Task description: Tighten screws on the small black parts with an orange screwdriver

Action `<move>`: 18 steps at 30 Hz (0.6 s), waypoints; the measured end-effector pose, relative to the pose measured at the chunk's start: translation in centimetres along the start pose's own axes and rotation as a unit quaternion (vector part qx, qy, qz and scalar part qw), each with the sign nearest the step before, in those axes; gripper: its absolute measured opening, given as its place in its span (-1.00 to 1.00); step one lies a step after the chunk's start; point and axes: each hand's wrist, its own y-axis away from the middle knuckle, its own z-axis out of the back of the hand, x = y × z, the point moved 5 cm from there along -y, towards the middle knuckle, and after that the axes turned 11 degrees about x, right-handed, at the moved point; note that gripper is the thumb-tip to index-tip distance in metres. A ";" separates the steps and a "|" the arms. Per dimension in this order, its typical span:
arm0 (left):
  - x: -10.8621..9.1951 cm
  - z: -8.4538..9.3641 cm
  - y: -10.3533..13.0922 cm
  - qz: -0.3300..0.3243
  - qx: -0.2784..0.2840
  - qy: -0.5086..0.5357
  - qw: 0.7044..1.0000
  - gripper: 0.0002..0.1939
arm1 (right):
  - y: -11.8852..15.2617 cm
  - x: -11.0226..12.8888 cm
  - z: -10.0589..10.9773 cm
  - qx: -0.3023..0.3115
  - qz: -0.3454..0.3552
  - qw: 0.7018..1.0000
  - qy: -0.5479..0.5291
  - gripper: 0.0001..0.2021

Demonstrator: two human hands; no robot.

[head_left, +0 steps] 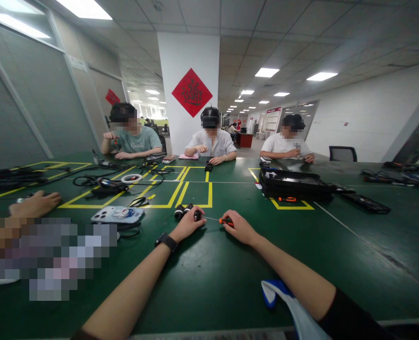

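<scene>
My left hand (190, 223), with a black watch on its wrist, is closed round a small black round part (197, 216) near the table's middle. Beside its fingers lie more black cylindrical parts (179, 212) with light rings. To the right, my right hand (239, 226) grips an orange and black screwdriver (226, 221). The thin metal shaft points left, its tip at the fingers of my left hand. Whether the tip touches the black part cannot be made out.
A phone (117, 214) and cables lie left, near another person's hand (37, 203). A black open case (294, 184) stands right, an orange-handled tool (287, 199) before it. Blue-white cloth (287, 297) lies near my right forearm. Three people sit opposite.
</scene>
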 end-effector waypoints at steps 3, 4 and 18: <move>-0.1 0.0 0.0 0.000 -0.002 0.000 1.000 -0.75 | 0.0 0.0 0.0 -0.005 -0.012 1.000 0.011 -0.90; -0.2 0.0 0.0 0.001 -0.003 -0.001 1.000 -0.75 | -0.1 -0.1 0.0 -0.005 -0.017 1.000 0.015 -0.90; -0.5 0.2 0.2 0.008 -0.015 -0.012 1.000 -0.76 | 0.0 -0.5 -0.2 0.007 -0.029 1.000 0.006 -0.89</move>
